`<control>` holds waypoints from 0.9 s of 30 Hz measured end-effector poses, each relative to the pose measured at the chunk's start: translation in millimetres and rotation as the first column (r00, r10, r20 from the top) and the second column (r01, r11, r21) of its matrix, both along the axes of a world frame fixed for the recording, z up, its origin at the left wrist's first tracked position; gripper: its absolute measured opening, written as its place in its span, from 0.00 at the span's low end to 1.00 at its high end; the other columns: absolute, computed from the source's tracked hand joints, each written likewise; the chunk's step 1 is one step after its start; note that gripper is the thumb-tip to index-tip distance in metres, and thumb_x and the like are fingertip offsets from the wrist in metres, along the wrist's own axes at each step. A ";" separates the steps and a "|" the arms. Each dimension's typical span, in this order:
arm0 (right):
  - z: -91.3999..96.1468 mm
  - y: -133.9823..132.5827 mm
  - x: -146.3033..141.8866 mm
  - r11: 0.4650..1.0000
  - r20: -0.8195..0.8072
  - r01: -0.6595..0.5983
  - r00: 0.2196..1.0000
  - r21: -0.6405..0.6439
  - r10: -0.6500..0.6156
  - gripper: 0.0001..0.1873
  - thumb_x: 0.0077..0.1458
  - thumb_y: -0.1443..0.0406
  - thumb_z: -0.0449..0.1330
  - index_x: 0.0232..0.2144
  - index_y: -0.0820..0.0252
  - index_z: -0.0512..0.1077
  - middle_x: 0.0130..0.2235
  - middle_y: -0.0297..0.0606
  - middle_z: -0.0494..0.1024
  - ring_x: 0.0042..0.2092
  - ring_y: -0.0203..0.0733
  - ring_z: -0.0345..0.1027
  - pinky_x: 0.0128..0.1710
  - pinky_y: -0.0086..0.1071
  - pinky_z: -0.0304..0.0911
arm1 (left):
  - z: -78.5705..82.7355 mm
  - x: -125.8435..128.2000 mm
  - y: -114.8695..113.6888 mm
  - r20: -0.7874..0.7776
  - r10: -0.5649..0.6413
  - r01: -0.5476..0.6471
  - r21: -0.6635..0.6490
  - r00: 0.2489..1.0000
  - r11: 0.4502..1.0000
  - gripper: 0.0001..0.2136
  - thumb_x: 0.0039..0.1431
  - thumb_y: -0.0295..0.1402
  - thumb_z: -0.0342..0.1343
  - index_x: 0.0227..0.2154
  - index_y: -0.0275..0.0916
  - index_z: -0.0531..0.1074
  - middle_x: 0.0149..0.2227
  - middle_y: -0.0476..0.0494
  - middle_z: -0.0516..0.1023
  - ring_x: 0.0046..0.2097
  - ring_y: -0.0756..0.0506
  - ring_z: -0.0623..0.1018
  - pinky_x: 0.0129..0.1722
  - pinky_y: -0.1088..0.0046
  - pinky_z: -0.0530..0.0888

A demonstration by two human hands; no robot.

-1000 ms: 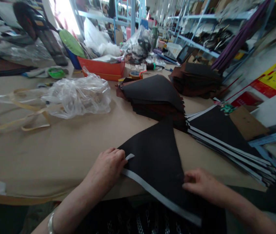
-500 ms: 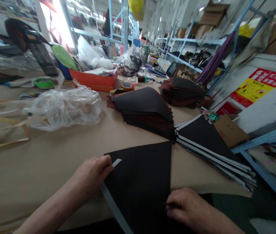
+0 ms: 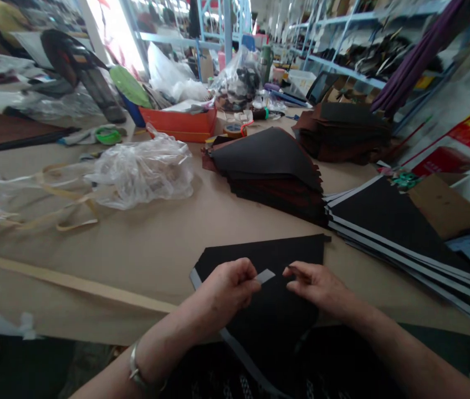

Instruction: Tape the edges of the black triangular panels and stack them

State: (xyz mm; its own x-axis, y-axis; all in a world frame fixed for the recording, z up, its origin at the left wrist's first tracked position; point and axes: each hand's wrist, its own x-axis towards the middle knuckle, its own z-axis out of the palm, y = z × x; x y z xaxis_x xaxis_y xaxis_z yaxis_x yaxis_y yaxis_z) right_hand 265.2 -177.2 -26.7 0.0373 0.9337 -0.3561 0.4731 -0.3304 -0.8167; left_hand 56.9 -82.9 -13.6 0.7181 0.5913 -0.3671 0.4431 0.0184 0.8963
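On tan tabletop (image 3: 135, 249), flat blk panel (image 3: 274, 313), w/ grey edging (image 3: 241, 357)

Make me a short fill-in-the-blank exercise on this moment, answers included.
1. The small pale strip is pinched by the person's ____ hand.
2. The stack of pale-edged black pieces lies to the ____ of the loose black piece.
3. The long cloth at upper right is ____.

Missing words: left; right; purple.

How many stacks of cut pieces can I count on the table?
3 clear ones: the brown-black stack in the middle, the brown stack behind it to the right, and the grey-edged stack at right. Others may be hidden.
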 end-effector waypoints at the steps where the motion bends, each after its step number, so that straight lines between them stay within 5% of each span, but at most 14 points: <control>1: 2.7 1.8 0.5 0.997 -0.132 0.073 0.989 -0.007 -0.074 0.11 0.51 0.63 0.57 0.37 0.63 0.70 0.27 0.32 0.71 0.26 0.31 0.61 0.27 0.27 0.56 | -2.2 1.1 1.0 -0.014 -0.008 0.008 0.021 1.000 1.000 0.05 0.54 0.34 0.51 0.26 0.39 0.64 0.19 0.55 0.65 0.22 0.53 0.65 0.22 0.77 0.59; 5: 10.8 18.4 -2.1 0.989 -0.343 0.146 0.929 -0.015 -0.143 0.12 0.49 0.61 0.60 0.36 0.62 0.72 0.28 0.32 0.71 0.27 0.30 0.60 0.27 0.27 0.55 | -3.2 5.4 7.9 -0.127 -0.042 0.054 0.090 0.991 0.995 0.08 0.53 0.36 0.51 0.25 0.38 0.67 0.20 0.54 0.67 0.23 0.53 0.65 0.22 0.76 0.59; 16: 4.3 35.7 -9.5 0.996 -0.226 -0.022 0.973 0.081 0.040 0.03 0.48 0.69 0.55 0.24 0.62 0.66 0.21 0.26 0.61 0.24 0.29 0.51 0.24 0.25 0.47 | -0.8 13.3 19.4 -0.340 -0.130 0.190 0.150 0.932 0.970 0.11 0.53 0.39 0.48 0.22 0.38 0.66 0.19 0.54 0.63 0.23 0.52 0.63 0.22 0.76 0.57; 21: 3.2 35.7 36.1 0.981 0.066 0.087 0.993 0.174 -0.100 0.07 0.50 0.66 0.52 0.22 0.60 0.62 0.21 0.27 0.59 0.25 0.29 0.50 0.25 0.25 0.48 | -1.4 2.0 41.2 -0.424 -0.161 0.239 0.138 0.891 0.961 0.14 0.53 0.44 0.46 0.23 0.38 0.66 0.20 0.53 0.64 0.23 0.51 0.62 0.22 0.76 0.56; 27: -16.1 40.4 110.8 0.934 0.315 0.298 0.883 0.196 -0.347 0.06 0.47 0.64 0.52 0.23 0.61 0.64 0.23 0.31 0.66 0.27 0.33 0.57 0.27 0.27 0.52 | -8.9 -27.5 83.0 -0.536 -0.191 0.299 0.122 0.822 0.946 0.19 0.49 0.48 0.42 0.23 0.38 0.68 0.22 0.49 0.69 0.26 0.48 0.67 0.26 0.74 0.63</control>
